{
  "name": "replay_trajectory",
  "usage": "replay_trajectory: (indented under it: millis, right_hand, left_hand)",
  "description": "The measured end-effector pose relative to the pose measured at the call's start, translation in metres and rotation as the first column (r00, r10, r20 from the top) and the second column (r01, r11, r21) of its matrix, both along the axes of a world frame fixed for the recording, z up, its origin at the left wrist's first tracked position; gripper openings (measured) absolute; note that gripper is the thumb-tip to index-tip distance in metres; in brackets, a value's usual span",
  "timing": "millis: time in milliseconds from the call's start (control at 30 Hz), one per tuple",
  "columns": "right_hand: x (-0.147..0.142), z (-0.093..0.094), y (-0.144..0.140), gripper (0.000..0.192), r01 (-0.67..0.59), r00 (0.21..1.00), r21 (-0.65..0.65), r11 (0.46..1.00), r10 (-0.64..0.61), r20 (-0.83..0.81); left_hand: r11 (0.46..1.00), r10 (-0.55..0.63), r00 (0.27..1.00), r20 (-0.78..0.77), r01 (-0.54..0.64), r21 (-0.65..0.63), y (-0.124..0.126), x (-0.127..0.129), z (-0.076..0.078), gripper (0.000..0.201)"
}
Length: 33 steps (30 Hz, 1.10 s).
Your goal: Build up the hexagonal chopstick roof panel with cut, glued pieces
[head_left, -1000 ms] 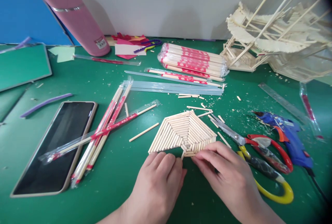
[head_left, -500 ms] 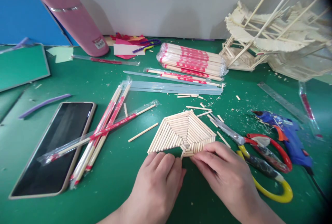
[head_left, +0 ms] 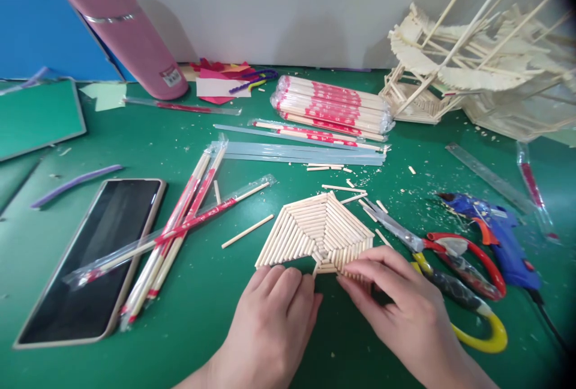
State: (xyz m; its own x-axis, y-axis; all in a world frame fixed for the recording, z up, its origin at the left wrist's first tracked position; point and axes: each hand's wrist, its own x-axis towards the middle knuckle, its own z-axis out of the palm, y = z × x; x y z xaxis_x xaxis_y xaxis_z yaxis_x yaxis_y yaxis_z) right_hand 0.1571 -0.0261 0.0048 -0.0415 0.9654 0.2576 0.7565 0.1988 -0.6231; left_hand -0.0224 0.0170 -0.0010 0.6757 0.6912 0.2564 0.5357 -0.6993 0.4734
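Observation:
A flat, partly filled hexagon panel of short bamboo sticks [head_left: 315, 230] lies on the green table [head_left: 189, 317] in the middle. My left hand [head_left: 274, 311] rests with its fingertips against the panel's near left edge. At the near right edge, my right hand [head_left: 400, 302] pinches a short bamboo stick [head_left: 355, 274] against the panel. A loose cut stick [head_left: 247, 231] lies just left of the panel.
Scissors [head_left: 441, 263] with red and yellow handles and a blue glue gun [head_left: 499, 236] lie right of the panel. Wrapped chopsticks [head_left: 180, 227] cross beside a phone [head_left: 90, 257] at left. A chopstick pack [head_left: 333, 107], pink bottle [head_left: 121, 29], ruler [head_left: 490, 176] and stick model [head_left: 477, 59] stand farther back.
My right hand has shifted slightly right along the panel's near edge, fingers still working at a short stick. The left hand stays put; the view has drifted a little.

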Motion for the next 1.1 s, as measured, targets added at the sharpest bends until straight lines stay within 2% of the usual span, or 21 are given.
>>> replay_trajectory:
  millis: [567, 833, 1000, 1100]
  right_hand:
    - [-0.0052, -0.0019, 0.0003, 0.013, -0.001, 0.999, -0.031, 1.0, 0.002, 0.035]
    - [-0.005, -0.0046, -0.0004, 0.014, -0.001, 0.999, -0.006, 1.0, 0.002, 0.039]
    - [-0.0034, -0.0049, 0.0001, 0.013, -0.009, 0.999, -0.017, 1.0, 0.01, 0.043]
    - [-0.0022, -0.0031, 0.0006, 0.012, -0.02, 1.0, -0.035, 0.999, 0.019, -0.013]
  left_hand:
    - [1.0, -0.007, 1.0, 0.012, 0.007, 0.016, 0.0001, -0.0001, -0.0017, 0.017]
    - [1.0, -0.009, 1.0, 0.015, 0.009, 0.022, 0.0, 0.001, 0.0009, 0.018]
    - [1.0, 0.009, 1.0, -0.011, -0.009, 0.021, -0.0013, 0.0013, 0.002, 0.018]
    - [0.999, 0.042, 0.999, -0.032, -0.041, 0.026, -0.0016, 0.0023, 0.0015, 0.018]
